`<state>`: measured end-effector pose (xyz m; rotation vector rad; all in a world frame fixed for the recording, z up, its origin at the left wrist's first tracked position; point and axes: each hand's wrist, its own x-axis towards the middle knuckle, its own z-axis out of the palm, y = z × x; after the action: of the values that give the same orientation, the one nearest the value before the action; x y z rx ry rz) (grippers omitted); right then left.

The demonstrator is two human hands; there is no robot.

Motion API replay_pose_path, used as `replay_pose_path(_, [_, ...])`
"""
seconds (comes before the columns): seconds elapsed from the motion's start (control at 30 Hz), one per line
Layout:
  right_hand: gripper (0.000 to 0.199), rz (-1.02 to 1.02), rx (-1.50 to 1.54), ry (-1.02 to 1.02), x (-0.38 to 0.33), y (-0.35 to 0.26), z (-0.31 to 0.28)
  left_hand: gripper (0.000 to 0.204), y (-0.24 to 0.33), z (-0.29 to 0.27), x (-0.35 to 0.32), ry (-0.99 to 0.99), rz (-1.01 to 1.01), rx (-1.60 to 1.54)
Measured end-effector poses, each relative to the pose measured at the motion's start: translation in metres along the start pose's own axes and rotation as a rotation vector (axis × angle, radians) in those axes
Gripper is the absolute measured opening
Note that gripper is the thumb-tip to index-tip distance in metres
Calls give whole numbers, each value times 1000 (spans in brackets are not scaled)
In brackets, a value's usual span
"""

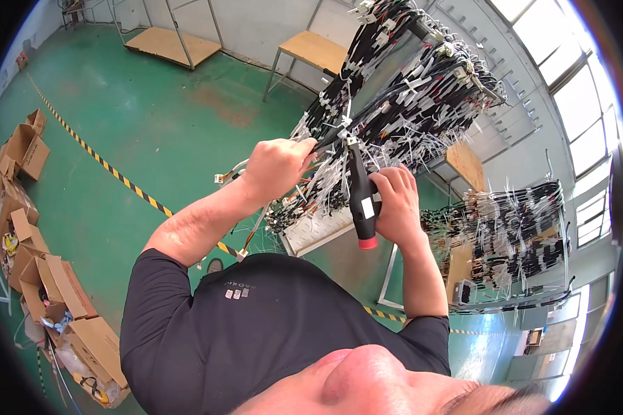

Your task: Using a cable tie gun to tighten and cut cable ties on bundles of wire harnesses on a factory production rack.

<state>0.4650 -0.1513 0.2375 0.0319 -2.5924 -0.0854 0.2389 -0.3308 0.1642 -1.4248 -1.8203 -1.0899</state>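
My right hand (397, 200) is wrapped round the grip of a black cable tie gun (358, 187) with a red end knob. The tool's nose meets a white cable tie (347, 124) on a black wire harness (377, 111). To the left of the tool, my left hand (278, 166) pinches the same black harness close to the tie. Thin wires with a white connector (219, 178) hang out beside my left wrist. Behind both hands, a dense mass of black harnesses (429, 90) with many white ties hangs from a rack.
A second rack of hanging harnesses (505, 235) stands at the right. Open cardboard boxes (31, 152) line the far left. A wooden-topped bench (311, 50) and a low wooden shelf (173, 45) stand at the back. Yellow-black tape (111, 166) crosses the green floor.
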Motion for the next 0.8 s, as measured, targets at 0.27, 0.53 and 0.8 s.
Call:
replay_pose_path(0.27, [43,202,490,-113,-7,15,-2,13,0,3,-1,-12,4,-12])
replay_pose_path(0.53, [50,475,1235,-80,-12,21,-28,37,-21,4,0,-135,189,251])
replay_pose_path(0.8, [46,612,1272,-236,41,12,-64,46,-27,-29,26,-188,388,482])
